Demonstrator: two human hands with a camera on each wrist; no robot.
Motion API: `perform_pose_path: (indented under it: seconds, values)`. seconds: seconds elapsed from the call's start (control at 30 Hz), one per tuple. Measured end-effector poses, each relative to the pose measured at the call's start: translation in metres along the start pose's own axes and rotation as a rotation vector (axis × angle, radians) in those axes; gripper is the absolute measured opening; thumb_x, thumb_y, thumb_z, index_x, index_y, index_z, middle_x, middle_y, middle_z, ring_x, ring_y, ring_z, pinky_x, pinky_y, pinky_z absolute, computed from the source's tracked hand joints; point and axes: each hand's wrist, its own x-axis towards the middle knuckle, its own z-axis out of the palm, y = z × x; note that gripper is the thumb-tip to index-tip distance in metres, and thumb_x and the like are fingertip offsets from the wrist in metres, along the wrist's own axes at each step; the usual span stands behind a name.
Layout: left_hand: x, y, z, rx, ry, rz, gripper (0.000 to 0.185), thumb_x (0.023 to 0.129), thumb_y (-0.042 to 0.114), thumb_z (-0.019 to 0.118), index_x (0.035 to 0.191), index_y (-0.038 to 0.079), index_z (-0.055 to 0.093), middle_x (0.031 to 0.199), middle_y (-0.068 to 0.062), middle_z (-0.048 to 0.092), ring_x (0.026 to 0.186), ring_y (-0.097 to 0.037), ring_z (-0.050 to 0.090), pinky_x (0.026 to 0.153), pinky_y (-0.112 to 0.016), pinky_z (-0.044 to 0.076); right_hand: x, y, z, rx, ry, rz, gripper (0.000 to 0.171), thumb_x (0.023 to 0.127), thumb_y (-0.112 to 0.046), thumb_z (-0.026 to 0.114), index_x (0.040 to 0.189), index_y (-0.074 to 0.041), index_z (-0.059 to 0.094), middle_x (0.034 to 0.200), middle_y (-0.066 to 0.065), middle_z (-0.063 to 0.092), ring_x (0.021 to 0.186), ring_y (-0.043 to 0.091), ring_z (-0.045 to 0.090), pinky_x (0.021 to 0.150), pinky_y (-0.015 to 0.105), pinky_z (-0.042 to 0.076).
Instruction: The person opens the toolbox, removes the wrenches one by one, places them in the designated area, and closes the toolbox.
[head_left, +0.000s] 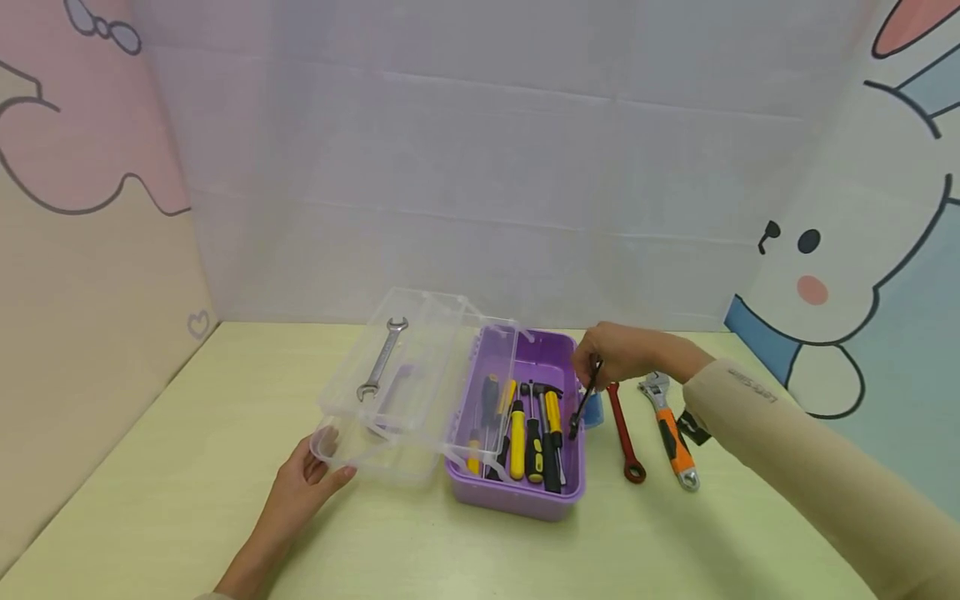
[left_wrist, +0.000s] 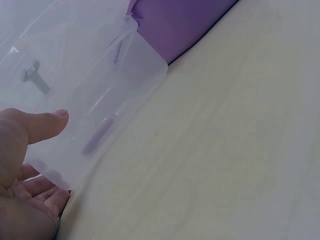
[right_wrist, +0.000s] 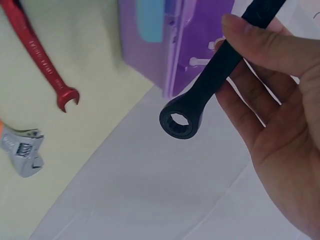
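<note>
The left hand (head_left: 311,475), fingers relaxed, steadies the clear lid (head_left: 408,375) at its near corner. Farther off, the right hand (head_left: 611,354) pinches the black wrench (head_left: 583,404), its long axis hanging downward over the purple toolbox (head_left: 525,492).

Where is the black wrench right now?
In the head view, the black wrench hangs from the right hand over the purple toolbox's right edge, left of the red wrench.

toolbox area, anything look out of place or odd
Nothing damaged or spilled. A red wrench and an adjustable wrench lie on the table beside the purple toolbox, not in it.
</note>
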Motion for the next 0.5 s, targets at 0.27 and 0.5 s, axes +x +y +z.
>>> perform_pose_path:
  seconds: [0.27, 0.5]
  values:
    - [0.000, 0.000, 0.000, -0.001, -0.004, 0.008, 0.073, 0.091, 0.017, 0.065, 0.144, -0.007, 0.023, 0.148, -0.034, 0.027, 0.136, -0.043, 0.032, 0.106, -0.038, 0.036, -0.023, 0.021, 0.012, 0.071, 0.019, 0.022, 0.022, 0.075, 0.006, 0.073, 0.075, -0.015, 0.066, 0.074, -0.002, 0.068, 0.069, 0.002, 0.060, 0.062, 0.020, 0.053]
    - [0.001, -0.002, -0.001, -0.004, -0.011, 0.002, 0.074, 0.091, 0.017, 0.065, 0.144, -0.007, 0.022, 0.149, -0.035, 0.025, 0.137, -0.044, 0.030, 0.106, -0.038, 0.035, -0.039, 0.036, 0.022, 0.132, 0.028, 0.069, 0.020, 0.076, 0.006, 0.072, 0.076, -0.012, 0.063, 0.076, 0.002, 0.067, 0.070, 0.004, 0.059, 0.062, 0.021, 0.053]
